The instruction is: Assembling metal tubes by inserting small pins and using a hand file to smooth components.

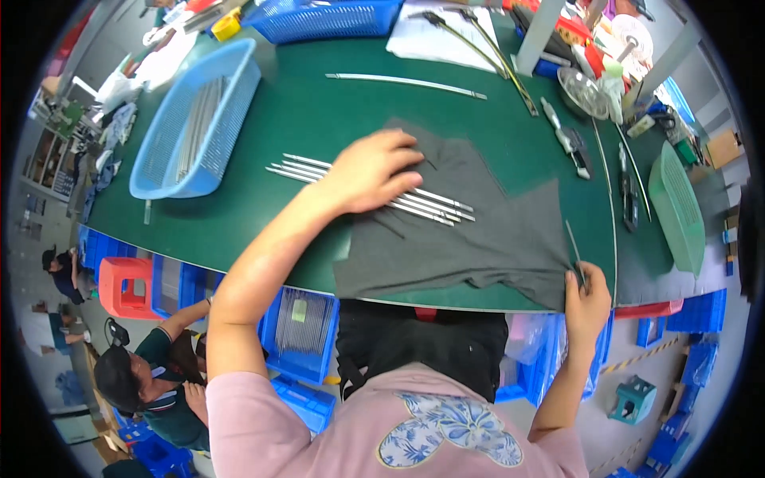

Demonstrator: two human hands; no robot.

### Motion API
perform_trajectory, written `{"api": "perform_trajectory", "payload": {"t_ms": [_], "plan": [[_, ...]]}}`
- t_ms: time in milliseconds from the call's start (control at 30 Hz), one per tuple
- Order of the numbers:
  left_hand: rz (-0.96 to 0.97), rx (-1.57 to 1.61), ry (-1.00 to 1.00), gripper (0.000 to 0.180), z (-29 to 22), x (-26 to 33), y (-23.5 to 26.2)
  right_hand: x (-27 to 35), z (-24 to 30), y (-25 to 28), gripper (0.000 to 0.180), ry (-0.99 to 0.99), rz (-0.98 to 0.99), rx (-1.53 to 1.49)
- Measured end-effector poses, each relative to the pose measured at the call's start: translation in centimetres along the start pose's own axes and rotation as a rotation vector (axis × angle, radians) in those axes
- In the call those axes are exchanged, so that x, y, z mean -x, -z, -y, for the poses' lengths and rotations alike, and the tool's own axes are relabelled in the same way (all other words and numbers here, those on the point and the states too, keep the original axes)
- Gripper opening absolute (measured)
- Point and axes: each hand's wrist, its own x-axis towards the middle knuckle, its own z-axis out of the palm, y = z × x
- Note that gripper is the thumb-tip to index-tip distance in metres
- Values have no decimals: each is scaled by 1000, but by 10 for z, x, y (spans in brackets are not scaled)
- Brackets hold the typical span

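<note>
Here's the left hand, fingers loosely spread over several slim silvery rods lying across soft grey cloth, while the right pinches a thin metal rod upright at the cloth's corner. They look light, stiff and slick, probably best gripped mid-length, with rumpled cloth between the hands liable to snag; a blue mesh basket sits left of the left hand, a green basket beyond the right.
</note>
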Motion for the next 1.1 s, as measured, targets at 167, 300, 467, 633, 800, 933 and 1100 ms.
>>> {"api": "perform_trajectory", "payload": {"t_ms": [167,300,467,633,800,933,1100], "plan": [[114,-168,181,54,8,5,-3,10,-13,-2,25,27,-72,-134],[47,-236,219,56,16,22,0,14,-8,-2,31,19,-71,26],[-158,-265,15,42,-3,25,0,22,-15,-1,28,148,-133,-135],[-10,71,-265,31,-53,29,3,19,-6,2,20,307,-61,13],[35,18,-229,43,-56,71,15,11,-16,10,17,360,-24,7],[112,-5,-186,43,-61,81,24,16,-30,25,19,314,12,-35],[-84,24,-129,28,-56,49,17,15,-35,25,22,243,5,-98]]}}
